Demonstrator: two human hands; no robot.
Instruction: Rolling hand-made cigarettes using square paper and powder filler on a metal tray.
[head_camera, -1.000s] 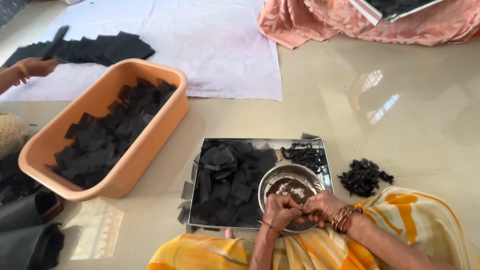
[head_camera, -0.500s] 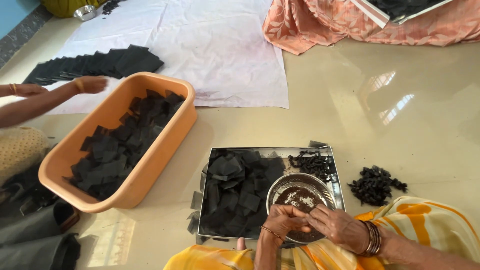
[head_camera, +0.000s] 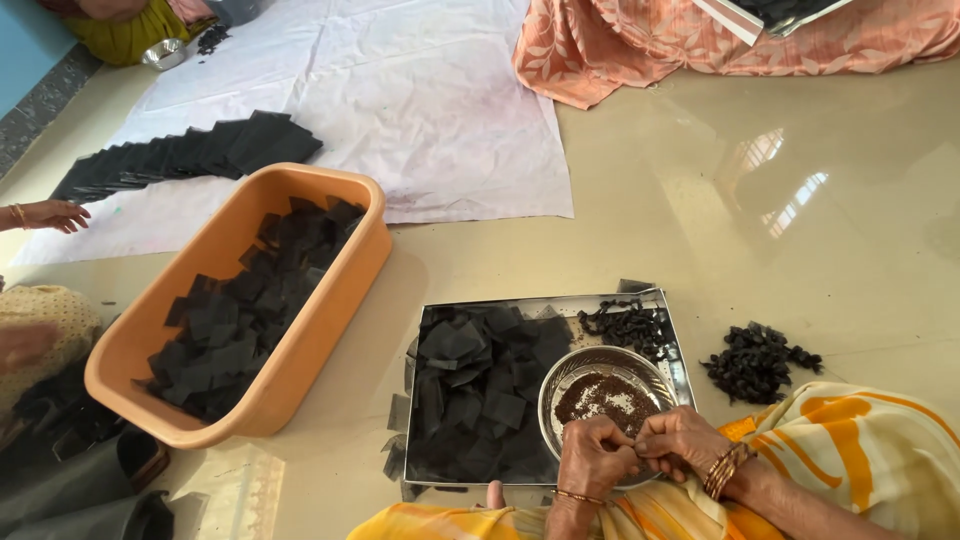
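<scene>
I see left hand (head_camera: 592, 458), right hand (head_camera: 682, 440) fingertips pressed together over round steel bowl (head_camera: 603, 392); square steel tray (head_camera: 540, 305) on glossy beige floor (head_camera: 780, 230); what they pinch, can't tell.

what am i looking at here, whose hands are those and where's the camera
The camera is worn on a person's head and looks down, so the two hands at the bottom are that person's own. There is no machine. The left hand and right hand meet over a small steel bowl of dark brown grains, pinching something too small to make out. The bowl sits on a metal tray full of black square pieces. To the left is an orange plastic tub holding more of them. Small dark rolled bits form a pile on the shiny floor. Further off, a white sheet carries a row of black squares. Another person's hand shows at the left edge.
</scene>
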